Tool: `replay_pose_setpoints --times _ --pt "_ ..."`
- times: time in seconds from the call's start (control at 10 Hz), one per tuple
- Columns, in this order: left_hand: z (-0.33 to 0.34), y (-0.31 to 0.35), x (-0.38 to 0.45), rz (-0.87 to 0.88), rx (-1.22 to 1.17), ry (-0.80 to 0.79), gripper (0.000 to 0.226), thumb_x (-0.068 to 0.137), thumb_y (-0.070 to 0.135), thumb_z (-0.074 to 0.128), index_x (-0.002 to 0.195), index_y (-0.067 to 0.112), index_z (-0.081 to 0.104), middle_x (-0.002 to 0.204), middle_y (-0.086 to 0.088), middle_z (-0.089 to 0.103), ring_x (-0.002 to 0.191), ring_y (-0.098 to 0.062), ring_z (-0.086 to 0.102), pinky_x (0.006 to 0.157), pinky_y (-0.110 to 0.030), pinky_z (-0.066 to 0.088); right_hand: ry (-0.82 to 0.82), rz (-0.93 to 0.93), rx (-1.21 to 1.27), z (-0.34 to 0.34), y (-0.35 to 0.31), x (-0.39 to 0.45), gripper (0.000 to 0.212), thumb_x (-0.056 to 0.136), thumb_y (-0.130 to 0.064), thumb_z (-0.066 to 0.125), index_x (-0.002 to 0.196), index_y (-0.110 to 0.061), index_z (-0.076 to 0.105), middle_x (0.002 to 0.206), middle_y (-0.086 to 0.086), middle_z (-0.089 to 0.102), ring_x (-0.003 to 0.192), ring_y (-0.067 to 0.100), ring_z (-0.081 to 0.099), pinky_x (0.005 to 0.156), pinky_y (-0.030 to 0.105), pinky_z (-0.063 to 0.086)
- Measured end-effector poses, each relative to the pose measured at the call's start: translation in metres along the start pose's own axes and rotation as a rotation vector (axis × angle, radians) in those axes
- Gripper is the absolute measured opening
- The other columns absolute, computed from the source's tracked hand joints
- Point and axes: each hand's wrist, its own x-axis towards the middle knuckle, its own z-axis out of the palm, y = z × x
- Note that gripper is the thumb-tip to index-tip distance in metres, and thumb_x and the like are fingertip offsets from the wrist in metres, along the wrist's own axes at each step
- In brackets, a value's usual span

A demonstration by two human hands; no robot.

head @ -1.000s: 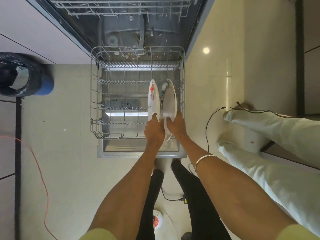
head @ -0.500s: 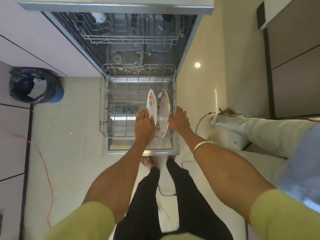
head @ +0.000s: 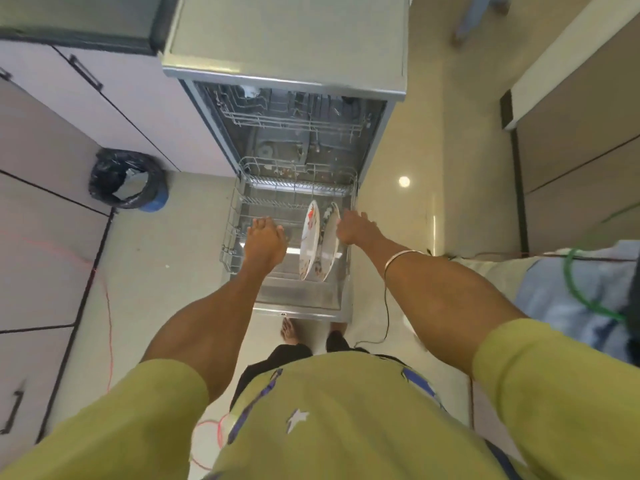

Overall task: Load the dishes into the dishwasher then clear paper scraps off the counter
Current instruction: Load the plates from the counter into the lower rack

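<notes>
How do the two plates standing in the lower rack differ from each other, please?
The left plate shows a red floral print near its top, while the right plate shows a darker print there. The left plate stands toward the middle of the lower rack; the right plate stands nearer the rack's right side, close to the right hand. Both are white, stand on edge side by side, and neither is held by a hand.

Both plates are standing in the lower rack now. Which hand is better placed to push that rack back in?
Probably left. The left hand hangs open over the lower rack, toward its open middle. The right hand sits at the rack's right edge beside the plates.
</notes>
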Motion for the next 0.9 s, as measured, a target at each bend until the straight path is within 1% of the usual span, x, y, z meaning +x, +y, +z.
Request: replay_pose_setpoints --times 0.1,0.2,0.3,0.4,0.5,0.6,0.7,0.8,0.9 --pt "-0.014 0.001 0.001 -0.015 -0.002 0.030 0.060 0.104 0.037 0.021 0.142 -0.006 0.040 0.148 -0.026 0.042 0.141 -0.040 0.033 0.118 -0.052 0.027 -0.009 -0.045 -0.043 -0.008 -0.017 0.002 0.061 0.096 -0.038 0.035 0.153 -0.019 0.025 0.162 0.006 0.019 0.146 0.034 0.022 0.115 0.052 0.026" --pt "-0.026 -0.001 0.000 -0.026 -0.015 0.035 0.055 0.106 0.032 0.026 0.144 -0.005 0.038 0.150 -0.026 0.039 0.142 -0.040 0.032 0.119 -0.051 0.025 -0.021 -0.084 -0.107 -0.013 -0.034 -0.004 0.057 0.098 -0.036 0.034 0.150 -0.013 0.031 0.159 0.008 0.023 0.145 0.039 0.024 0.115 0.057 0.027" --pt "-0.040 -0.017 -0.001 -0.049 -0.045 0.070 0.053 0.106 0.032 0.027 0.141 -0.004 0.043 0.145 -0.025 0.045 0.136 -0.039 0.039 0.115 -0.051 0.030 0.038 -0.150 -0.129 -0.014 -0.058 -0.017 0.051 0.099 -0.030 0.038 0.144 -0.006 0.042 0.151 0.018 0.035 0.139 0.041 0.032 0.113 0.056 0.029" --pt "-0.058 -0.043 -0.007 -0.067 -0.054 0.117 0.050 0.106 0.030 0.029 0.138 -0.004 0.046 0.142 -0.025 0.048 0.132 -0.039 0.043 0.113 -0.049 0.034 0.071 -0.174 -0.102 -0.010 -0.091 -0.018 0.052 0.097 -0.035 0.037 0.140 -0.007 0.044 0.146 0.019 0.043 0.133 0.041 0.041 0.110 0.055 0.035" --pt "-0.082 -0.079 -0.015 -0.097 -0.060 0.140 0.049 0.107 0.029 0.029 0.140 -0.003 0.043 0.144 -0.024 0.046 0.133 -0.038 0.042 0.113 -0.047 0.031 0.056 -0.194 -0.084 -0.002 -0.134 -0.009 0.060 0.096 -0.041 0.027 0.146 -0.009 0.037 0.152 0.016 0.037 0.137 0.041 0.037 0.111 0.056 0.034" --pt "-0.103 -0.132 -0.022 -0.120 -0.053 0.167 0.047 0.106 0.028 0.029 0.136 -0.004 0.046 0.140 -0.025 0.048 0.129 -0.039 0.043 0.110 -0.047 0.032 0.088 -0.255 -0.136 0.004 -0.195 -0.030 0.059 0.100 -0.041 0.029 0.149 -0.008 0.033 0.154 0.015 0.032 0.142 0.039 0.029 0.114 0.056 0.028" --pt "-0.128 -0.191 -0.030 -0.155 -0.051 0.203 0.046 0.106 0.029 0.030 0.130 -0.005 0.049 0.135 -0.027 0.050 0.125 -0.041 0.046 0.107 -0.047 0.035 0.085 -0.242 -0.098 0.015 -0.271 -0.061 0.052 0.102 -0.036 0.035 0.144 -0.006 0.041 0.151 0.020 0.036 0.138 0.041 0.033 0.113 0.054 0.029" --pt "-0.159 -0.249 -0.038 -0.180 -0.058 0.248 0.045 0.106 0.029 0.030 0.126 -0.006 0.050 0.133 -0.028 0.051 0.124 -0.043 0.046 0.105 -0.049 0.036 0.079 -0.302 -0.134 0.041 -0.335 -0.054 0.047 0.101 -0.032 0.037 0.138 -0.006 0.048 0.143 0.020 0.046 0.131 0.040 0.043 0.108 0.050 0.038" --pt "-0.187 -0.303 -0.043 -0.215 -0.066 0.268 0.046 0.106 0.029 0.031 0.127 -0.008 0.050 0.132 -0.029 0.052 0.124 -0.043 0.046 0.104 -0.049 0.036 0.040 -0.383 -0.212 0.060 -0.400 -0.053 0.054 0.102 -0.032 0.032 0.151 -0.008 0.033 0.158 0.017 0.029 0.144 0.036 0.030 0.116 0.047 0.028"
